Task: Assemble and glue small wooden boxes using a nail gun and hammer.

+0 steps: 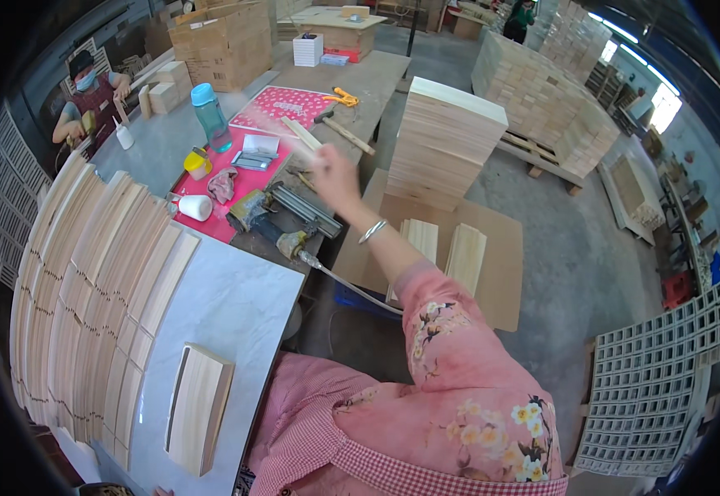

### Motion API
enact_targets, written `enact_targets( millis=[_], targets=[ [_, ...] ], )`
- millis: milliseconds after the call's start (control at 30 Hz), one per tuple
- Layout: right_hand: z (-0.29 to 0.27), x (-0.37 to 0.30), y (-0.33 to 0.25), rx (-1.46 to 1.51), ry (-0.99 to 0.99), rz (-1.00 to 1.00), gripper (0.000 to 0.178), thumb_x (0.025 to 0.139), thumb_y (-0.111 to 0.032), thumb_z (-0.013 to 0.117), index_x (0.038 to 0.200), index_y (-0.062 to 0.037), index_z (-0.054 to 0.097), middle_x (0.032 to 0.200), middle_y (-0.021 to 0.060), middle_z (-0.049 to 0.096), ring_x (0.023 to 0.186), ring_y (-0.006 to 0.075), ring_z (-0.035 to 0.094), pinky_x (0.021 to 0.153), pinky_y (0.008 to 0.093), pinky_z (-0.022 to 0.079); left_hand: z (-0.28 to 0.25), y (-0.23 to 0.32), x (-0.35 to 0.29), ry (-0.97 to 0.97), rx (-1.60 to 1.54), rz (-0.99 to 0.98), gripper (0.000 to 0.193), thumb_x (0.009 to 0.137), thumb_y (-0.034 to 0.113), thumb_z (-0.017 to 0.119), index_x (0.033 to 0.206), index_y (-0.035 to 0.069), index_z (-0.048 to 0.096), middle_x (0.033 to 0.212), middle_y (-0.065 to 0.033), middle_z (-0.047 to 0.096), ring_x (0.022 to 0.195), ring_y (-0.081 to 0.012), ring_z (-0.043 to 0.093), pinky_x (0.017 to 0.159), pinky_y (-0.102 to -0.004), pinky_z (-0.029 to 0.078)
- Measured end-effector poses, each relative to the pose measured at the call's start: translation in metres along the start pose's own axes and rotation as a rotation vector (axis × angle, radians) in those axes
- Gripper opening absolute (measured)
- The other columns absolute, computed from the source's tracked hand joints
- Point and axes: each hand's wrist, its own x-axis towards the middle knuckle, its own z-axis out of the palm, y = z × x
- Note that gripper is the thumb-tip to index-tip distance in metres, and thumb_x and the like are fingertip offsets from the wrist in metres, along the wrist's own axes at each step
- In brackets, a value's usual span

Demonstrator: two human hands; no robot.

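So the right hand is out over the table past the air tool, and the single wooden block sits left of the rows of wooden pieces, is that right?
Not quite: the head view shows the single wooden block sitting right of the rows of wooden pieces, not left. The right hand is out over the table past the air tool.

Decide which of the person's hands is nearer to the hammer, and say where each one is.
Right. The right hand is close below the hammer in the picture; the left hand, barely showing at the lower edge, is far off.
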Motion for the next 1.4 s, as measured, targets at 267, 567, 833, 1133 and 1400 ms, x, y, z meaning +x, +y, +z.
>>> enact_targets(
  millis=[267, 567, 833, 1133, 1400],
  targets=[
    [0.053, -0.144, -0.195, 0.706, -1.033, -0.704, 0.010, 0.088, -0.006, 0.065, 0.098, -0.0058, 0.065, 0.086, 0.0046, 0.070, 0.067, 0.0238, 0.059, 0.067, 0.0311, 0.047, 0.077, 0.256, -0.024, -0.484, 0.032, 0.003, 0.067, 0.096, 0.007, 0.062, 0.157, 0.008, 0.036, 0.160, -0.0131, 0.037, 0.136, -0.0305, 0.046, 0.106, -0.0434, 0.044],
    [0.085, -0.158, -0.239, 0.752, -1.359, -0.460, 0.010, 0.084, 0.003, 0.069, 0.094, -0.0003, 0.069, 0.082, -0.0011, 0.068, 0.065, 0.0104, 0.057, 0.064, 0.0217, 0.045, 0.050, 0.253, -0.025, -0.555, -0.156, -0.141, 0.017, 0.090, 0.000, 0.068, 0.106, -0.004, 0.071, 0.098, -0.0070, 0.069, 0.084, -0.0160, 0.059, 0.081, -0.0264, 0.049],
    [0.120, -0.168, -0.241, 0.704, -1.314, -0.399, 0.015, 0.086, 0.001, 0.069, 0.099, -0.0006, 0.075, 0.087, 0.0008, 0.073, 0.074, 0.0121, 0.061, 0.069, 0.0227, 0.047, 0.050, 0.197, -0.018, -0.528, 0.049, -0.142, 0.013, 0.089, 0.003, 0.070, 0.099, -0.003, 0.075, 0.091, -0.0062, 0.071, 0.081, -0.0164, 0.058, 0.077, -0.0265, 0.047],
    [0.142, -0.173, -0.199, 0.439, -1.258, -0.550, 0.014, 0.090, -0.003, 0.069, 0.101, -0.0008, 0.077, 0.096, 0.0059, 0.077, 0.087, 0.0171, 0.063, 0.081, 0.0272, 0.049, 0.074, 0.171, -0.019, -0.449, 0.138, -0.155, 0.015, 0.088, 0.007, 0.073, 0.099, -0.003, 0.076, 0.090, -0.0061, 0.074, 0.079, -0.0153, 0.059, 0.075, -0.0263, 0.048],
    [0.146, -0.180, -0.187, 0.408, -1.221, -0.572, 0.016, 0.087, -0.005, 0.069, 0.100, -0.0042, 0.078, 0.094, 0.0048, 0.078, 0.084, 0.0192, 0.062, 0.078, 0.0294, 0.050, 0.080, 0.163, -0.019, -0.473, 0.141, -0.156, 0.015, 0.088, 0.006, 0.073, 0.100, -0.003, 0.076, 0.088, -0.0056, 0.074, 0.076, -0.0141, 0.059, 0.073, -0.0253, 0.048]
  ],
)
